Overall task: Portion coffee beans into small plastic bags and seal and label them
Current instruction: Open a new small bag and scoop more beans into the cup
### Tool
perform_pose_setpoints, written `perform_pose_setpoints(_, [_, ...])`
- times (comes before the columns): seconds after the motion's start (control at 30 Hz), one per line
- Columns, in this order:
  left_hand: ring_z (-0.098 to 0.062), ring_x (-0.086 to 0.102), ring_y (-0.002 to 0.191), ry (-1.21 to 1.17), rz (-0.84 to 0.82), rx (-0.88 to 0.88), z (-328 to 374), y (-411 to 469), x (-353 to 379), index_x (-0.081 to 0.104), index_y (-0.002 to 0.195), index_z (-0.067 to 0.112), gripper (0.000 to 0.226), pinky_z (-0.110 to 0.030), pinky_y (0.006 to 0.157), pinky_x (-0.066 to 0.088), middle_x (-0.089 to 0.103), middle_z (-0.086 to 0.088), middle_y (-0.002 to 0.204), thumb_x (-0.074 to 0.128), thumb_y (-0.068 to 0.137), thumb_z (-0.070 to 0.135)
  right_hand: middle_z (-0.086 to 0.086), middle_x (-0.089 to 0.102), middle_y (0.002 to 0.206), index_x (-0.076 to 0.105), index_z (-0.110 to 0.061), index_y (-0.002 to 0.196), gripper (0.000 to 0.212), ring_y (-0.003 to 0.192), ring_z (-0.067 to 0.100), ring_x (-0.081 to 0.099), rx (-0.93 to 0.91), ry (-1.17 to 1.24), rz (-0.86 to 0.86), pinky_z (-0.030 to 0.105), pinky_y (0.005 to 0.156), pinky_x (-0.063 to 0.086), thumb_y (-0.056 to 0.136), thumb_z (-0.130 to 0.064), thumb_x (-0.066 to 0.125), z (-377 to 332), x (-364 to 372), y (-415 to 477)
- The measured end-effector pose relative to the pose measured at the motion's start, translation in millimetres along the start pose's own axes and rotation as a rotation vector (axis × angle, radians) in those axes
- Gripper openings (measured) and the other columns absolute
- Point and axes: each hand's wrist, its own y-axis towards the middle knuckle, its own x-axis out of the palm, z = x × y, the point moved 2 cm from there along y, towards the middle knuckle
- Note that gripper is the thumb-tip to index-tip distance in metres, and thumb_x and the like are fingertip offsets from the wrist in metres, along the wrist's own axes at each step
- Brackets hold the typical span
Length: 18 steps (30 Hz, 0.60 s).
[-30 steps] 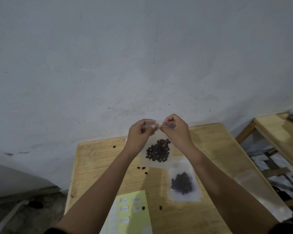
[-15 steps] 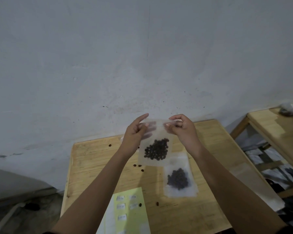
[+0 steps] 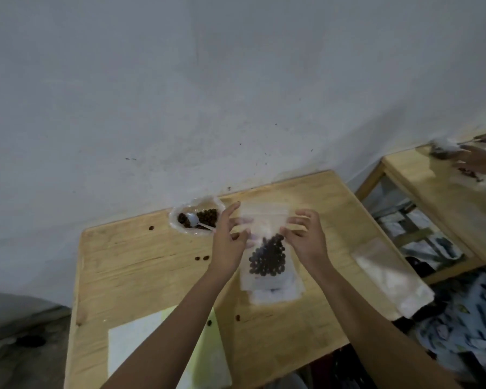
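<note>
a clear bag of coffee beans [image 3: 267,259] sits over the middle of the wooden bench [image 3: 141,262], its dark beans gathered in the lower half and its empty top toward 12 o'clock. its bottom edge overlaps a second bag [image 3: 275,296] lying flat at its 6 o'clock. the left hand [image 3: 229,242] is at the bag's 9 o'clock edge, its fingers [image 3: 234,207] spread and one pointing up. blur hides whether they grip the plastic or only touch it. the right hand [image 3: 306,242] is at the 3 o'clock edge, its fingers [image 3: 303,216] curled over the plastic and the thumb pinching it from below. at 11 o'clock from the bag, by the wall, a plastic tub [image 3: 174,220] holds more beans and a white spoon [image 3: 192,219]. a label sheet [image 3: 141,346] lies at 7 o'clock near the bench edge. a pile of empty bags [image 3: 390,279] lies at 3 o'clock, well apart. loose beans [image 3: 202,258] dot the wood at 9 o'clock.
</note>
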Motion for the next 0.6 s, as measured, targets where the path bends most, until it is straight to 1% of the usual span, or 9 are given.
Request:
perform_pose_setpoints(0.03, [-0.023,0.067,0.079,0.022,-0.006,-0.016,-8,-2,6,0.039,0.133,0.026,0.054,-0.037,0.070,0.059,0.061,-0.011,0.109,0.056,0.090,-0.002,0.001,0.061,0.100,0.045,-0.021,0.105,0.038,0.089,0.023,0.064,0.020,-0.054,0.009,0.036,0.076,0.055,0.081,-0.010,0.071,9,-5,-3])
perform_pose_setpoints(0.13, [-0.025,0.067,0.083,0.103,-0.032,-0.081,-32,-7,21,0.037,0.134,0.028,0.056,-0.043,0.074,0.058,0.060,-0.006,0.109,0.057,0.089,0.000,-0.003,0.059,0.099,0.050,-0.020,0.099,0.025,0.090,0.018,0.060,0.083,-0.221,0.008,0.019,0.069,0.047,0.083,-0.015,0.069,29,-17,-3])
perform_pose_setpoints(0.23, [-0.024,0.066,0.083,0.209,-0.024,-0.140,-52,-7,29,0.034,0.137,0.023,0.059,-0.047,0.076,0.056,0.061,-0.003,0.108,0.056,0.088,0.000,-0.003,0.059,0.096,0.053,-0.018,0.097,0.021,0.086,0.015,0.059,0.058,-0.342,-0.028,0.016,0.070,0.042,0.083,-0.013,0.068,43,-20,2])
perform_pose_setpoints(0.3, [-0.024,0.064,0.087,0.284,-0.009,-0.163,-60,-6,32,0.032,0.140,0.020,0.063,-0.044,0.078,0.055,0.061,-0.005,0.109,0.055,0.086,-0.002,-0.001,0.061,0.098,0.057,-0.016,0.101,0.022,0.083,0.013,0.059,0.048,-0.381,-0.044,0.013,0.068,0.042,0.083,-0.011,0.068,52,-18,5])
perform_pose_setpoints(0.33, [-0.024,0.061,0.092,0.321,-0.010,-0.174,-62,-6,33,0.029,0.142,0.019,0.066,-0.041,0.081,0.053,0.060,-0.007,0.113,0.056,0.085,-0.001,0.000,0.063,0.100,0.059,-0.015,0.104,0.024,0.085,0.014,0.060,0.040,-0.389,-0.056,0.012,0.068,0.043,0.082,-0.010,0.068,56,-17,6])
perform_pose_setpoints(0.4, [-0.023,0.055,0.107,0.400,-0.016,-0.196,-65,-4,35,0.025,0.145,0.016,0.070,-0.034,0.089,0.047,0.054,-0.011,0.124,0.058,0.085,0.002,0.002,0.064,0.106,0.060,-0.012,0.110,0.030,0.092,0.014,0.060,0.010,-0.410,-0.085,0.016,0.075,0.045,0.081,-0.009,0.069,62,-16,10])
perform_pose_setpoints(0.5, [-0.026,0.037,0.132,0.465,-0.048,-0.192,-68,-1,39,0.019,0.147,0.010,0.072,-0.038,0.108,0.033,0.036,-0.012,0.145,0.059,0.086,0.014,0.001,0.061,0.112,0.059,-0.012,0.117,0.037,0.098,0.008,0.054,-0.030,-0.464,-0.126,0.017,0.081,0.044,0.081,-0.010,0.068,69,-13,15])
perform_pose_setpoints(0.53, [-0.027,0.032,0.136,0.487,-0.062,-0.192,-69,-1,40,0.018,0.147,0.008,0.073,-0.034,0.111,0.027,0.031,-0.013,0.149,0.059,0.087,0.016,0.002,0.061,0.114,0.059,-0.012,0.118,0.037,0.100,0.009,0.054,-0.044,-0.473,-0.139,0.018,0.082,0.045,0.082,-0.010,0.068,70,-13,16])
perform_pose_setpoints(0.6, [-0.027,0.027,0.137,0.538,-0.078,-0.206,-70,0,44,0.017,0.146,0.005,0.070,-0.025,0.107,0.021,0.026,-0.014,0.150,0.058,0.090,0.013,0.004,0.060,0.116,0.059,-0.011,0.118,0.037,0.106,0.013,0.055,-0.060,-0.484,-0.163,0.021,0.087,0.046,0.082,-0.011,0.067,74,-12,19])
